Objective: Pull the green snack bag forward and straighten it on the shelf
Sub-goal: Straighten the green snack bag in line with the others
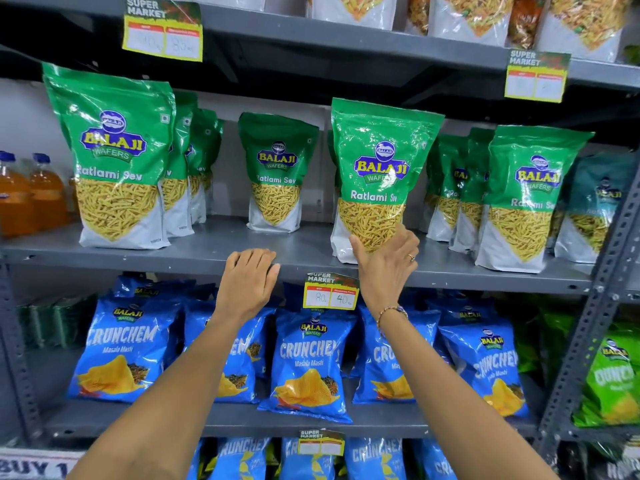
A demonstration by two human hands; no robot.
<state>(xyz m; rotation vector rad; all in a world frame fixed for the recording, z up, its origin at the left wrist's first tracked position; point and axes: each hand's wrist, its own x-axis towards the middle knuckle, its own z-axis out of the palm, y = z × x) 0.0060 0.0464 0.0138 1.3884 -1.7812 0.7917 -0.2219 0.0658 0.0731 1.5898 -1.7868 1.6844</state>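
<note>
A green Balaji Ratlami Sev snack bag (381, 150) stands upright near the front edge of the grey middle shelf (194, 251), facing me and tilted slightly. My right hand (388, 268) grips its lower part, thumb on the left of the base and fingers wrapped to the right side. My left hand (247, 282) rests on the shelf's front edge to the left of the bag, fingers curled together and holding nothing. A smaller-looking green bag (277, 168) of the same kind stands further back, between my two hands.
More green bags stand in rows at the left (114, 150) and right (526, 195). Orange bottles (31, 195) sit far left. A price tag (330, 294) hangs on the shelf edge. Blue Crunchem bags (308, 358) fill the shelf below. A metal upright (595, 292) stands at the right.
</note>
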